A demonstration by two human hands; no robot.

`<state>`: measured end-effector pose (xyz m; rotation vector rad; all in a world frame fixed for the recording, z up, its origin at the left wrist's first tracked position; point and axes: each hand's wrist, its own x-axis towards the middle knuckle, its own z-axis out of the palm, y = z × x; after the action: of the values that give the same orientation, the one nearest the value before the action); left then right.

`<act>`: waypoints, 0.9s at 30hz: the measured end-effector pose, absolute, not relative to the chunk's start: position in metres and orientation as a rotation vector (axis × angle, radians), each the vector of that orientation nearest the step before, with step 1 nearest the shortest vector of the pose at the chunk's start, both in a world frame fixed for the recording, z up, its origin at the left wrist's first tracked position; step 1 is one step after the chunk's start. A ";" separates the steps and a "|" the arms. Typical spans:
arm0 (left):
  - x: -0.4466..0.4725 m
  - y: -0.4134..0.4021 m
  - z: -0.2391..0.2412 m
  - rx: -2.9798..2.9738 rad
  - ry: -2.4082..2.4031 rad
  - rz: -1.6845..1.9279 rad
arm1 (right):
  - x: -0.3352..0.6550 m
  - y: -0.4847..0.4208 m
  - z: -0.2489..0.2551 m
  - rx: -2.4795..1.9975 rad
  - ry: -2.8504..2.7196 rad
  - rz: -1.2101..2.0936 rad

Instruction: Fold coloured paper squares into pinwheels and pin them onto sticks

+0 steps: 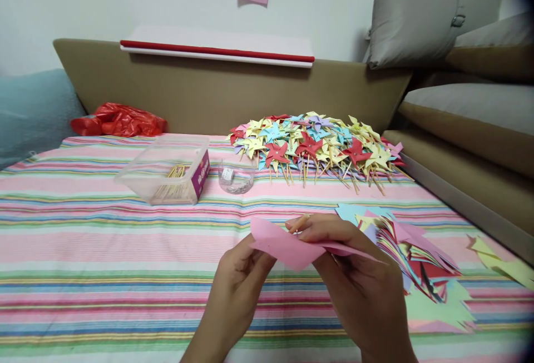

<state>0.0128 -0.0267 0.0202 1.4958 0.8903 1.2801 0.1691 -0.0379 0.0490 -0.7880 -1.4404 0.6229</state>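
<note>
Both my hands hold one pink paper sheet (287,249) above the striped cloth. My left hand (240,279) pinches its lower left edge from below, fingers closed. My right hand (359,279) grips the sheet's right side, with its fingers curled over the top. Just right of my right hand lies a stack of cut coloured paper squares (413,257). Farther back sits a heap of finished paper pinwheels (317,143) on wooden sticks.
A clear plastic box (167,171) with wooden sticks stands at the back left, a small clear cup (236,177) next to it. A red plastic bag (119,121) lies by the sofa back. Yellow paper pieces (504,263) lie at the right edge.
</note>
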 end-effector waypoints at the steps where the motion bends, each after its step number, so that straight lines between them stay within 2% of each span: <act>1: 0.013 -0.027 0.019 1.498 0.900 1.280 | 0.169 -0.038 0.049 -0.790 -1.441 0.619; 11: 0.007 -0.028 0.017 1.558 0.933 1.261 | 0.173 -0.035 0.046 -0.790 -1.470 0.638; 27: 0.006 -0.028 0.013 1.530 0.925 1.275 | 0.162 -0.027 0.034 -0.785 -1.109 1.038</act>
<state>0.0056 -0.0281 0.0129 1.5300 0.9248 1.2746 0.1622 -0.0275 0.0337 -0.7851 -1.1093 1.0380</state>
